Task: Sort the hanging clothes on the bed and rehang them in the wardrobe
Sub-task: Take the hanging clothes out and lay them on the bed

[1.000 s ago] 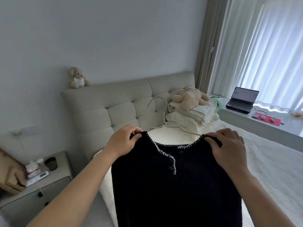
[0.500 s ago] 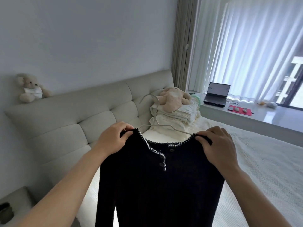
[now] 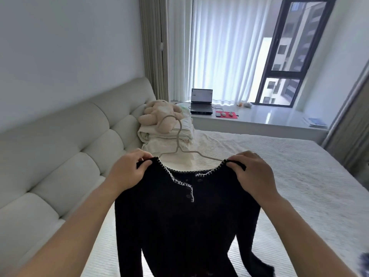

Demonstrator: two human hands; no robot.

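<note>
A black knit top [image 3: 185,222] with white stitching along its neckline and small buttons hangs upright above the bed [image 3: 299,186]. It sits on a pale wire hanger [image 3: 178,140] whose hook rises above the collar. My left hand [image 3: 127,172] pinches the top's left shoulder. At the right shoulder my right hand [image 3: 253,176] grips the fabric the same way. The wardrobe is out of view.
Folded white bedding [image 3: 169,136] with a beige plush toy [image 3: 159,114] on it lies at the bed's head, by the padded headboard [image 3: 69,146]. A window ledge [image 3: 269,121] carries an open laptop [image 3: 201,100]. Curtains hang behind it.
My view has swung to the right: the nightstand and the teddy on the headboard have left the frame and the window has come in. Both hands keep the same hold on the top.
</note>
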